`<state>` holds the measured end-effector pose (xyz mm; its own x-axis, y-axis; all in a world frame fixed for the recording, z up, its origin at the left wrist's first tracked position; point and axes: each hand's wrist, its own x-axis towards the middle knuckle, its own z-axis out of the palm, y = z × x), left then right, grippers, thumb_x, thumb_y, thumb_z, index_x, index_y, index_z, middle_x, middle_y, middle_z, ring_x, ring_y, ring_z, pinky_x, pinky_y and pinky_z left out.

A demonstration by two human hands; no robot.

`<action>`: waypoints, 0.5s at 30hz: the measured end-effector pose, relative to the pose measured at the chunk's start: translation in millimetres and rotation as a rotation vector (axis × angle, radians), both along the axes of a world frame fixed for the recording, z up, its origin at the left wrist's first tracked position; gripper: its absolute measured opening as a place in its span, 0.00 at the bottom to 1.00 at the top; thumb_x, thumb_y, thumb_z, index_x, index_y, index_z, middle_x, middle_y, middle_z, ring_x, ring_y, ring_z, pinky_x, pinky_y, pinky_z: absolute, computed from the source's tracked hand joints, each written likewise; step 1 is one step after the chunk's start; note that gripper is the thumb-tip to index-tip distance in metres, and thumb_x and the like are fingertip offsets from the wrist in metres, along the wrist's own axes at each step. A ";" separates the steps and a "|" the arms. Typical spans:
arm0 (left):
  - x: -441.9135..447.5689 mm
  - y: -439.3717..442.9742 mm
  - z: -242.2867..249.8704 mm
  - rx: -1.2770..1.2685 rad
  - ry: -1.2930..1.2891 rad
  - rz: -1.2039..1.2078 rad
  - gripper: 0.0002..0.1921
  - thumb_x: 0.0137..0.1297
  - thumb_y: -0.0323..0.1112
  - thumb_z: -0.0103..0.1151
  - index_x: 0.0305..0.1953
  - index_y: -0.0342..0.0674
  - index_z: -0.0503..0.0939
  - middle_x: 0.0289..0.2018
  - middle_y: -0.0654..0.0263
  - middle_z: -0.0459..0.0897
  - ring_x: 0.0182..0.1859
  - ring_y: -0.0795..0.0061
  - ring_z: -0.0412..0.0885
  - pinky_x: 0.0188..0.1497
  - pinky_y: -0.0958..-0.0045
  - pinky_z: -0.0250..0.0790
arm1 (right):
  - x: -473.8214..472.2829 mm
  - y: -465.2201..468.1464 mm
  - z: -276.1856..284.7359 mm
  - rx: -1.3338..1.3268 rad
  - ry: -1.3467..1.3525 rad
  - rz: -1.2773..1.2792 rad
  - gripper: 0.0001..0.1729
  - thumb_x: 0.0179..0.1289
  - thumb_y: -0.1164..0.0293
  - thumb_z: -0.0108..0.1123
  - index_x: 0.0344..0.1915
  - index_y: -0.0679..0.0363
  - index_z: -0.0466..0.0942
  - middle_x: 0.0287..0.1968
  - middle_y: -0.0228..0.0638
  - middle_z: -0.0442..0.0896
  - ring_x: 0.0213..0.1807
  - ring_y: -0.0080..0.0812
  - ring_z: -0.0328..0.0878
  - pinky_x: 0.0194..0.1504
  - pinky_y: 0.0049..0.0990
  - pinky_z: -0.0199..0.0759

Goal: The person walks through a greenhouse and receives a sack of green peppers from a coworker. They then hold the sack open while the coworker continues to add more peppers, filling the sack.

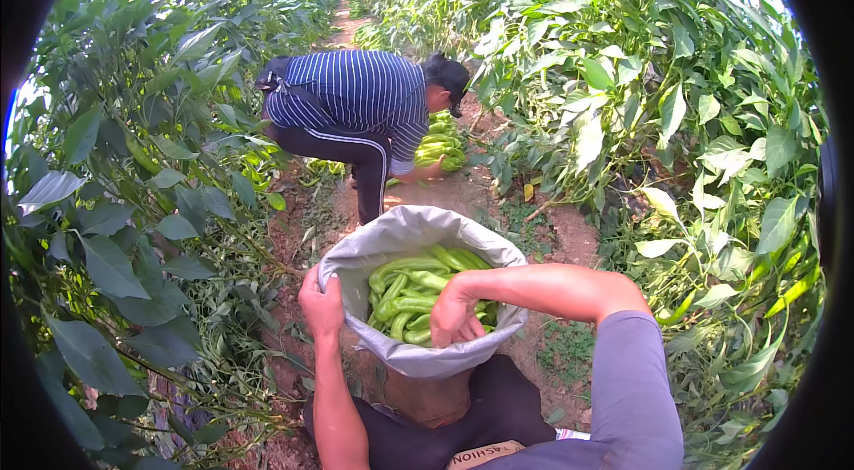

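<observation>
A pale grey woven sack (pixel 427 220) stands upright before me with its mouth rolled wide. Long green peppers (pixel 403 283) fill it to a little below the rim. At the sack's left edge, my left hand (pixel 323 302) pinches the folded rim, thumb inside. My right hand (pixel 458 316) reaches over the right rim into the sack, palm side down, with its fingers bent against the peppers near the front wall. The fingertips are partly hidden, so whether they grasp a pepper does not show.
A co-worker (pixel 353 90) in a striped top bends over just beyond the sack, one hand by a heap of green peppers (pixel 442 143) on the soil path (pixel 460 193). Dense pepper plants (pixel 107 256) line the left, and more plants (pixel 667 103) crowd the right.
</observation>
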<state>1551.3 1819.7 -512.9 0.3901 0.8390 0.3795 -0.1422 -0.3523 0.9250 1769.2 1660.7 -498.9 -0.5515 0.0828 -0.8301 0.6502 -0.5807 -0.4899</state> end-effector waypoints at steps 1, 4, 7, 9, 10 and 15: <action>2.7 -0.7 1.8 -0.054 0.050 0.038 0.16 0.70 0.23 0.59 0.58 0.25 0.81 0.41 0.68 0.86 0.40 0.83 0.80 0.46 0.78 0.72 | 13.0 10.9 -1.9 0.101 -0.051 -0.002 0.25 0.80 0.64 0.51 0.69 0.67 0.73 0.54 0.58 0.87 0.49 0.49 0.92 0.50 0.46 0.89; 7.6 -5.2 5.8 -0.147 0.085 -0.015 0.19 0.68 0.23 0.61 0.59 0.24 0.81 0.43 0.67 0.87 0.41 0.82 0.82 0.46 0.78 0.73 | 55.9 60.3 -0.4 0.523 -0.257 -0.318 0.28 0.78 0.60 0.59 0.70 0.64 0.74 0.57 0.50 0.88 0.49 0.48 0.91 0.52 0.44 0.88; 9.3 -6.5 9.4 -0.286 0.024 -0.122 0.20 0.66 0.24 0.62 0.59 0.25 0.81 0.44 0.66 0.88 0.41 0.82 0.82 0.46 0.78 0.73 | 111.7 100.8 13.2 1.126 -1.024 -0.308 0.25 0.66 0.59 0.71 0.58 0.60 0.87 0.56 0.42 0.91 0.54 0.43 0.91 0.56 0.39 0.84; 8.4 -3.5 11.0 -0.316 -0.006 -0.152 0.20 0.65 0.25 0.64 0.58 0.26 0.82 0.44 0.66 0.87 0.42 0.81 0.82 0.48 0.78 0.74 | 120.3 102.5 16.2 1.106 -1.170 -0.414 0.20 0.66 0.58 0.66 0.49 0.60 0.89 0.51 0.49 0.91 0.52 0.53 0.90 0.54 0.49 0.84; 6.7 -1.9 10.6 -0.326 -0.007 -0.132 0.19 0.65 0.25 0.64 0.57 0.27 0.82 0.44 0.66 0.87 0.42 0.81 0.82 0.48 0.78 0.74 | 117.1 91.9 16.4 1.159 -1.039 -0.364 0.22 0.67 0.57 0.65 0.53 0.60 0.87 0.52 0.50 0.90 0.54 0.54 0.89 0.55 0.50 0.83; 1.5 7.0 1.7 -0.438 -0.034 -0.128 0.21 0.66 0.28 0.64 0.60 0.29 0.80 0.45 0.66 0.86 0.43 0.79 0.82 0.50 0.74 0.74 | -2.2 -37.0 0.6 1.133 -0.485 -0.077 0.36 0.83 0.41 0.44 0.68 0.60 0.77 0.58 0.52 0.87 0.65 0.57 0.81 0.68 0.49 0.73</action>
<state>1552.8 1826.7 -511.3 0.4946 0.8690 0.0144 -0.1921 0.0932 0.9769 1767.0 1623.7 -498.3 -0.1684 0.9069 -0.3863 0.8881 -0.0305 -0.4587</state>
